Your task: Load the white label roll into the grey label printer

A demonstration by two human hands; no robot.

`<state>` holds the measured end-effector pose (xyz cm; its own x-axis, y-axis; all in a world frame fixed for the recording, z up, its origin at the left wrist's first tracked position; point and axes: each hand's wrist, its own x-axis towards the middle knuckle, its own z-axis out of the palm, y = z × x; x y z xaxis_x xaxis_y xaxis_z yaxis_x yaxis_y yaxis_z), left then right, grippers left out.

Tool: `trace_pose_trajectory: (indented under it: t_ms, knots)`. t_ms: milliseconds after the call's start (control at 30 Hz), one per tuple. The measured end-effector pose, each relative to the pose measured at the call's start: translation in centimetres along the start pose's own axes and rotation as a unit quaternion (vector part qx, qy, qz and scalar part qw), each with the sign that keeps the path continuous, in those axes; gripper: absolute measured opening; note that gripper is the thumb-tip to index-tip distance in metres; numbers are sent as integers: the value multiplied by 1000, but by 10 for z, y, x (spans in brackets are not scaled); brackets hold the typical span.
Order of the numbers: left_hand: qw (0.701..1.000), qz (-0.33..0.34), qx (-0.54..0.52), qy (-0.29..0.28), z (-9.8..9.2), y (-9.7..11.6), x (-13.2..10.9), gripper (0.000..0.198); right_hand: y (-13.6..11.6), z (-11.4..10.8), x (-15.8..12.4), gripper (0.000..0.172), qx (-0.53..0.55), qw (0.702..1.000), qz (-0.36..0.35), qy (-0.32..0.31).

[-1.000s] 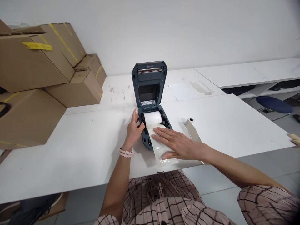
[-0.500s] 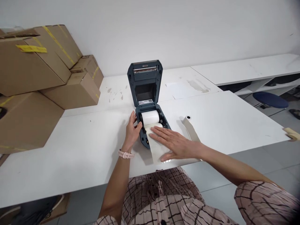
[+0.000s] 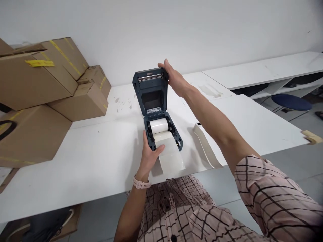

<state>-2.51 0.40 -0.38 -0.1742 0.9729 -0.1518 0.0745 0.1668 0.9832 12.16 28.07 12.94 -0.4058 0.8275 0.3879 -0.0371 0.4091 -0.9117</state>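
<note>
A dark blue-grey label printer (image 3: 178, 134) stands on the white table with its lid (image 3: 151, 88) raised. Inside lies a white label roll (image 3: 159, 125), and its label strip (image 3: 173, 159) runs out over the front toward the table edge. My left hand (image 3: 149, 155) grips the printer's front left corner, the thumb lying on the strip and the other fingers hidden beside the body. At the top right corner of the lid, my right hand (image 3: 174, 78) has its fingers wrapped round the edge.
A loose curled paper strip (image 3: 205, 146) lies to the right of the printer. Cardboard boxes (image 3: 88, 101) with yellow tape are stacked at the left. A blue stool (image 3: 291, 102) stands beyond the table on the right, and the white wall is behind.
My right hand has left the label strip and moved up to the lid's top right corner. My left hand has shifted to the front left corner, with its thumb now on the strip.
</note>
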Motion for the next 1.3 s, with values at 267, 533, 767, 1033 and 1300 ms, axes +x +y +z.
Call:
trace_pose_trajectory:
  t_ms: [267, 533, 767, 1033, 1300]
  knots:
    - [995, -15, -98, 25, -11, -9, -7, 109, -30, 22, -121, 58, -88, 991, -87, 59]
    - [987, -18, -147, 67, -1, -1, -12, 107, 9, 64, -248, 43, -69, 988, 7, 138]
    - [988, -31, -137, 70, 5, 12, -20, 115, 32, 73, -258, 109, 183, 941, 245, 143]
    - [984, 30, -142, 106, 10, -11, -17, 106, 55, 81, -267, 94, 145, 954, 205, 162]
    - [983, 58, -121, 125, 14, -21, -10, 102, 72, 87, -269, 84, 119, 966, 141, 181]
